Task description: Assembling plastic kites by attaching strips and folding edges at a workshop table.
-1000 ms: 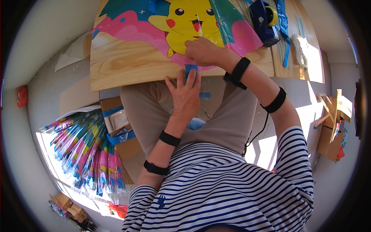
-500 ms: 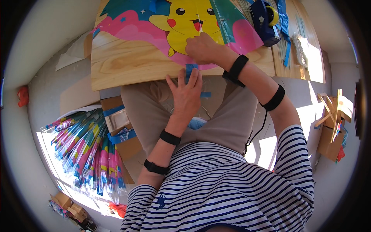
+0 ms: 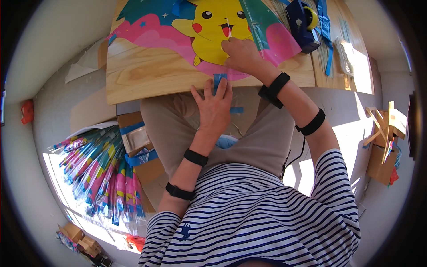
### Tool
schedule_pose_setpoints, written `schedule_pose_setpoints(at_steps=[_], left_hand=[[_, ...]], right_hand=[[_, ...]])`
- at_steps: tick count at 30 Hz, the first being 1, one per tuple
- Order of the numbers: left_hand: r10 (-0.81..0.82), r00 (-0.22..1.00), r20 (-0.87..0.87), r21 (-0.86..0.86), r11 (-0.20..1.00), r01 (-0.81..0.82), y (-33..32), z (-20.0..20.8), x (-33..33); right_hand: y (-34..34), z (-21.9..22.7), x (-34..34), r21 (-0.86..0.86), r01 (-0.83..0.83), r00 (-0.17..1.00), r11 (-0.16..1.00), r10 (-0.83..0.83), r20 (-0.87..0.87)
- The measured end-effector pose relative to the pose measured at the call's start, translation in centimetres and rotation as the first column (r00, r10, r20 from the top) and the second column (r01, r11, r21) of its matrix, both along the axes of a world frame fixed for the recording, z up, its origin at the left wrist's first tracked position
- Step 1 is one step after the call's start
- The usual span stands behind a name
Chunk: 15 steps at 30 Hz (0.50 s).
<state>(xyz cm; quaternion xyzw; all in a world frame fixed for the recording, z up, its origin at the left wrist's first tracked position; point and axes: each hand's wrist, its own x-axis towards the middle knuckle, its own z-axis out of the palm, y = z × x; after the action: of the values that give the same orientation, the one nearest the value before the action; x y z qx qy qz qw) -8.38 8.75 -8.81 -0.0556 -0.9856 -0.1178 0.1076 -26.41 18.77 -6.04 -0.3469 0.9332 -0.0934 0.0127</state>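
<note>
Pink, teal and yellow plastic fills twelve o'clock: a printed kite-like sheet [image 3: 209, 38] with a big-eyed yellow cartoon figure, lying on a pale wooden table [image 3: 142, 75] and running out of view at the top. The left hand [image 3: 213, 109], just toward twelve from the centre, has its fingers spread apart, the fingertips on the lower end of a blue tape strip [image 3: 219, 78] near the table's front edge; it clasps nothing. The right hand [image 3: 243, 55], toward one o'clock, is curled over the lower part of the yellow figure, fingers bent together; whether they pinch anything I cannot tell.

Between one and two o'clock stands a dark blue tape dispenser [image 3: 303, 38] with a yellow roll [image 3: 312, 18], just beside the sheet's right edge, and beyond it hang crumpled blue strips [image 3: 325, 40]. At eight o'clock a fanned bundle of folded prints [image 3: 98, 173] in clear film lies beside an open cardboard box [image 3: 151, 172] trimmed with blue tape. Another cardboard box [image 3: 381, 164] sits between three and four. Two black bands circle each forearm.
</note>
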Motion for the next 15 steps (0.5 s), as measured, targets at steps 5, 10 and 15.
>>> schedule_pose_setpoints(at_steps=[5,10,15], left_hand=[[0.003,1.000,0.015,0.002,1.000,-0.003,-0.1,-0.1,0.1],[-0.005,1.000,0.009,0.016,1.000,0.005,-0.2,-0.3,0.1],[-0.005,1.000,0.001,0.030,1.000,0.005,-0.1,-0.4,0.3]], right_hand=[[0.2,1.7,-0.2,-0.101,0.003,0.980,0.995,0.017,0.197],[0.5,-0.4,0.5,-0.135,-0.038,0.985,0.990,0.060,0.163],[0.6,-0.6,0.3,-0.154,-0.063,0.982,0.986,0.088,0.167]])
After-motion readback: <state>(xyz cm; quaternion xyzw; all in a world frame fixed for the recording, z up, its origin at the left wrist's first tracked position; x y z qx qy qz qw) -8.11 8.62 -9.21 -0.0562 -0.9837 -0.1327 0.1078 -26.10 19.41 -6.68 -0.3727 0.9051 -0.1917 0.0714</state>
